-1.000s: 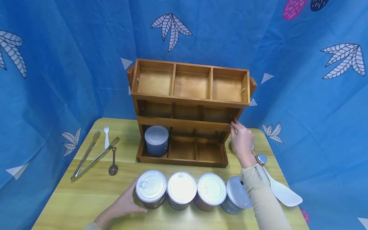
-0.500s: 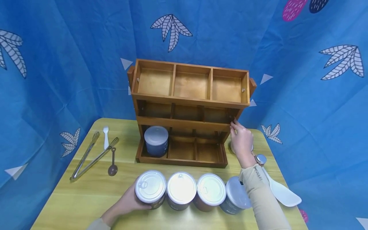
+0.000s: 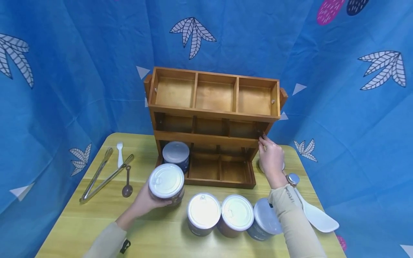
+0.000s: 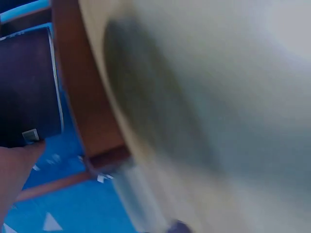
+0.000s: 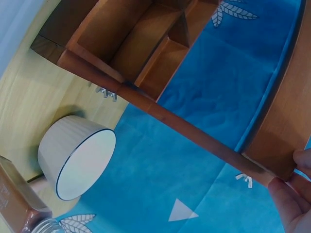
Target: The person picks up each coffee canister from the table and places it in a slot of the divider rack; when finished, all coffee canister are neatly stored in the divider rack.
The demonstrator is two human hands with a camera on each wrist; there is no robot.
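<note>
My left hand (image 3: 143, 200) grips a dark can with a white lid (image 3: 166, 181), raised in front of the wooden tiered rack's lower left corner. The can's dark side (image 4: 29, 87) and my thumb (image 4: 19, 165) show at the left of the left wrist view. Behind it, a blue can (image 3: 175, 152) stands in the bottom tier's left compartment. My right hand (image 3: 271, 157) pinches the right edge of the wooden rack (image 3: 206, 138) by the middle tier; in the right wrist view its fingertips (image 5: 286, 194) are on the wood.
Three lidded cans (image 3: 204, 211) stand in a row in front. Metal tongs (image 3: 96, 179), a white fork (image 3: 119, 154) and a brown spoon (image 3: 127, 190) lie left. A white bowl (image 5: 77, 155), a metal-capped jar (image 3: 293, 178) and a white spatula (image 3: 319, 216) are right.
My left hand has taken hold of the leftmost can and carried it up and forward, out of the row toward the rack. My right hand has stayed on the rack.
</note>
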